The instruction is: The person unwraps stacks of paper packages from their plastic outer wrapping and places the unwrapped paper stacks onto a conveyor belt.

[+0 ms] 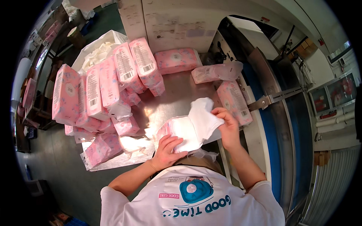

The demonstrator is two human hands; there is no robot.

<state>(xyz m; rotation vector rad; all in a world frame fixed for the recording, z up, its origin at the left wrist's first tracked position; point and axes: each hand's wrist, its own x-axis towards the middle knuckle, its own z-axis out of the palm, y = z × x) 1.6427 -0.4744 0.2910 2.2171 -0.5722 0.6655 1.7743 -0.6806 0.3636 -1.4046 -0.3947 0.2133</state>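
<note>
An opened tissue pack [183,132] lies at the near edge of the metal table, its white stack showing beside pink wrapping film [164,130]. My left hand [168,151] holds the near left end of this pack, thumb along the near side and fingers over the top. Raised from the stack at the right are several white tissues [205,119], folded upward. My right hand [227,126] pinches their right edge between thumb and fingers. Crumpled clear film [203,154] hangs in front of my waist.
Pink tissue packs [107,84] are piled at the left of the metal table [175,94]. Another pack [177,60] lies at the back; more [234,101] stand at the right. A white bag [100,52] holds loose tissue. A machine with a blue belt [266,150] borders the right side.
</note>
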